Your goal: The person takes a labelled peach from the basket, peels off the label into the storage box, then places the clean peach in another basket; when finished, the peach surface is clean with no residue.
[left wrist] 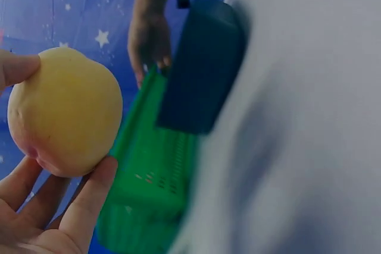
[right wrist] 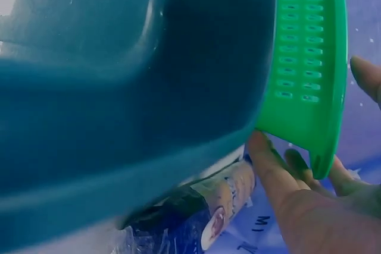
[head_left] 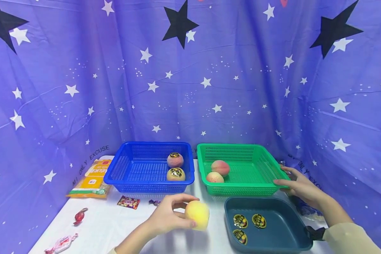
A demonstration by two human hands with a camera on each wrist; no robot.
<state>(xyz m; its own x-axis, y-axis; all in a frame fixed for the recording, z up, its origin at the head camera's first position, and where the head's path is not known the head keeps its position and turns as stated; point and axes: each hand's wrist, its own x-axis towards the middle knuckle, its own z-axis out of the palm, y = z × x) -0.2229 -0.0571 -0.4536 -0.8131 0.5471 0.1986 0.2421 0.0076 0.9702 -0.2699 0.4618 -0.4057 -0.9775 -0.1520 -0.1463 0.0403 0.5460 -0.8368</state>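
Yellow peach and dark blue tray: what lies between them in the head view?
In the head view, only bare white tabletop shows between the yellow peach, in the left hand, and the dark blue tray.

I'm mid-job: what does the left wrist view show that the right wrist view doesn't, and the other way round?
Only the left wrist view: the left hand holding a yellow peach.

Only the right wrist view: a shiny blue packet by the tray, and the tray's inside.

Both: the tray, the green basket and the right hand at it.
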